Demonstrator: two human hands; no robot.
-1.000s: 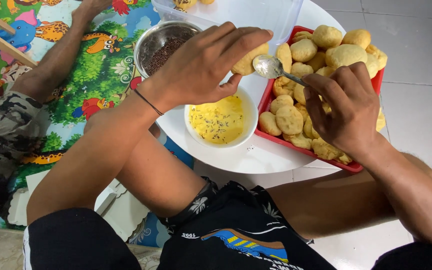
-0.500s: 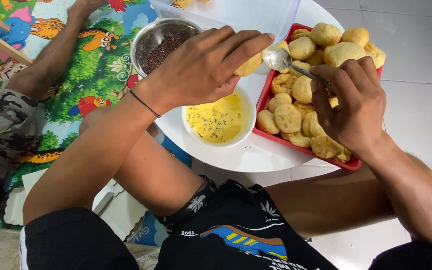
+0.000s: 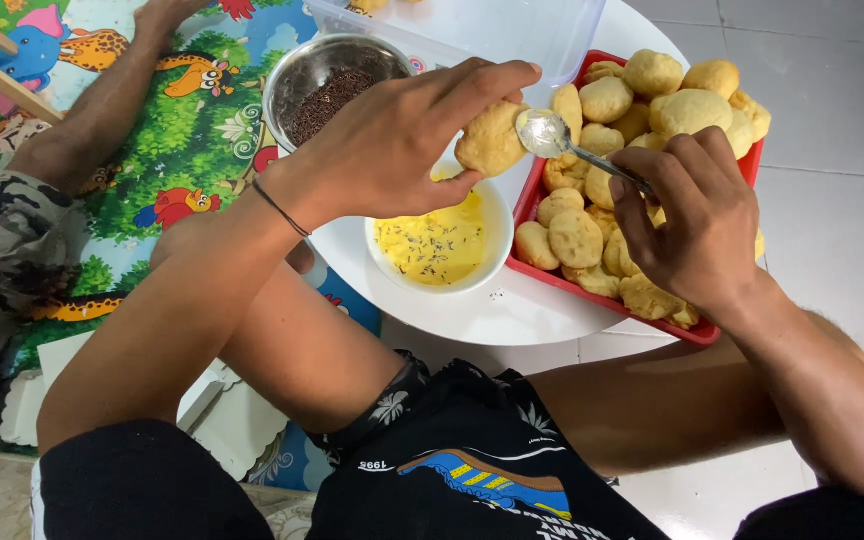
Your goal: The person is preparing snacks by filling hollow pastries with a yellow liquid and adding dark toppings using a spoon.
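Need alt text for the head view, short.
Left hand holds a pale dough ball over a white bowl of yellow liquid while the right hand brings a metal spoon to it. A red tray of similar balls sits alongside.

A clear plastic container, box-shaped with see-through walls and a rounded rim, stands at about twelve o'clock on the white round tabletop, cut off by the top edge of the view. A red rectangular tray with low walls sits at about two o'clock, next to the container. At eight o'clock, on the floor, lies what may be white scallop-edged cardboard packaging, partly hidden. No labels, signs or screens show.
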